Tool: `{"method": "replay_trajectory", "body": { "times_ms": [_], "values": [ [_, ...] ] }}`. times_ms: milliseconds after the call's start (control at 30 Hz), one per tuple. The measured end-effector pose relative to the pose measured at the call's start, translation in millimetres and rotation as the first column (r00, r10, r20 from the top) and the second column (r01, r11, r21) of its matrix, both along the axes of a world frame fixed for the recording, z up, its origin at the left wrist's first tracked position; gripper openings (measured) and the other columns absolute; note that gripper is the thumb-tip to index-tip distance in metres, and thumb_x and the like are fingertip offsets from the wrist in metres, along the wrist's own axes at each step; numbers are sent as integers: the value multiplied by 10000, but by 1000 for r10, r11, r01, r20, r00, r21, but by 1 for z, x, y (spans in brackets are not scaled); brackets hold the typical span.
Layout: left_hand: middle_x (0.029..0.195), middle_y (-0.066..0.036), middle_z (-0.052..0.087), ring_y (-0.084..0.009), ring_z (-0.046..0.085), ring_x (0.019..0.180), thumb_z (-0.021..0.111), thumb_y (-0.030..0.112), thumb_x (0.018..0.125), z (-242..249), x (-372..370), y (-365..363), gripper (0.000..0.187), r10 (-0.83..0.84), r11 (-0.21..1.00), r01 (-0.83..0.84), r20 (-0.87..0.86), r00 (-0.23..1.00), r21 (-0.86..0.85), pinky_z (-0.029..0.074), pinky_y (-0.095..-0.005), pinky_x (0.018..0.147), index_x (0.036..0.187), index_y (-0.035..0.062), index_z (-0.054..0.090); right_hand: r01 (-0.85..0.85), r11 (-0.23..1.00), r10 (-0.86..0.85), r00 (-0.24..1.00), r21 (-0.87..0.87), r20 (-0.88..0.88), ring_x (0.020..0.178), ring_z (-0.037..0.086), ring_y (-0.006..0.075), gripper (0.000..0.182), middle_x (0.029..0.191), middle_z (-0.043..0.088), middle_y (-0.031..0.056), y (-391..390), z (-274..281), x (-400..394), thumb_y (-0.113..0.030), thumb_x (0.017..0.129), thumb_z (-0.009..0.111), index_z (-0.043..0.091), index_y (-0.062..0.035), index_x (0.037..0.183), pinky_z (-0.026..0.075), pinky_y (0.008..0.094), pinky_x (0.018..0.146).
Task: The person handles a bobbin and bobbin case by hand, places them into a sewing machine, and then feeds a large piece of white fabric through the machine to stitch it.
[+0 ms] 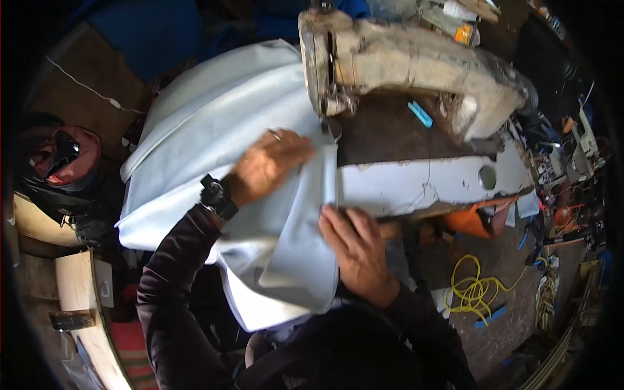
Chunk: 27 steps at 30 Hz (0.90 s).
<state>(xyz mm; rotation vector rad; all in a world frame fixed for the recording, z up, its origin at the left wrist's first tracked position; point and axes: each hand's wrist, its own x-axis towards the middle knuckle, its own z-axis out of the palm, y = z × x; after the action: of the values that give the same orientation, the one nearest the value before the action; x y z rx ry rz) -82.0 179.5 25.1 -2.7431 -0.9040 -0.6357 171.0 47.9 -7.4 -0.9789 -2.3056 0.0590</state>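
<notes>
A large light grey-blue sheet of material [214,130], smooth like vinyl, lies in folds under the sewing machine's head. My left hand [273,162] rests on top of it, palm down and fingers stretched toward the needle area. Along the sheet's right edge, below the needle, is a narrow folded strip. My right hand [354,250] grips that edge with bent fingers on top; its thumb is out of sight. The worn beige sewing machine [416,55] stands above, its needle end just beyond my left fingertips. Toward my body the sheet droops in a loose fold.
A light blue clip-like piece [420,114] lies on the dark machine bed. The white worktop strip [416,185] has chipped edges and a round hole. Yellow cord [478,286] is coiled on the floor at right, near scattered tools. A dark bag with red lining [71,156] sits left.
</notes>
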Motion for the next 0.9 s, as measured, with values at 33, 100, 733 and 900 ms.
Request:
{"method": "replay_trajectory", "body": {
  "times_ms": [33,100,733,900],
  "values": [
    [1299,-94,695,-304,636,1177,721,-5,815,12,-6,-12,451,54,998,-53,29,998,-46,496,-410,1018,1258,79,715,13,1000,-13,1000,0,-10,1244,535,346,399,1438,566,170,-5,0,1,-93,902,589,659,35,1273,441,496,1103],
    [1297,-113,694,-313,636,1185,714,23,878,16,-31,-30,397,229,973,-227,48,972,-41,494,-408,1024,1272,76,708,23,1000,-22,994,6,-104,1246,548,344,413,1446,568,168,-9,-3,3,-45,895,608,646,19,1302,445,503,1097],
    [963,-103,705,-309,675,881,764,132,914,-26,-203,-109,131,691,721,-681,217,690,-130,521,-401,797,977,21,733,-10,931,-99,955,-365,-278,764,664,332,444,857,668,175,-105,-7,21,-404,860,808,664,15,886,544,430,656],
    [965,-58,724,-294,662,950,737,233,927,-22,-222,-60,155,664,732,-674,120,738,103,485,-417,879,960,87,774,39,935,-100,983,-352,-157,910,660,341,431,998,668,199,-105,-49,6,-361,869,779,651,31,994,552,440,742]
  ]
}}
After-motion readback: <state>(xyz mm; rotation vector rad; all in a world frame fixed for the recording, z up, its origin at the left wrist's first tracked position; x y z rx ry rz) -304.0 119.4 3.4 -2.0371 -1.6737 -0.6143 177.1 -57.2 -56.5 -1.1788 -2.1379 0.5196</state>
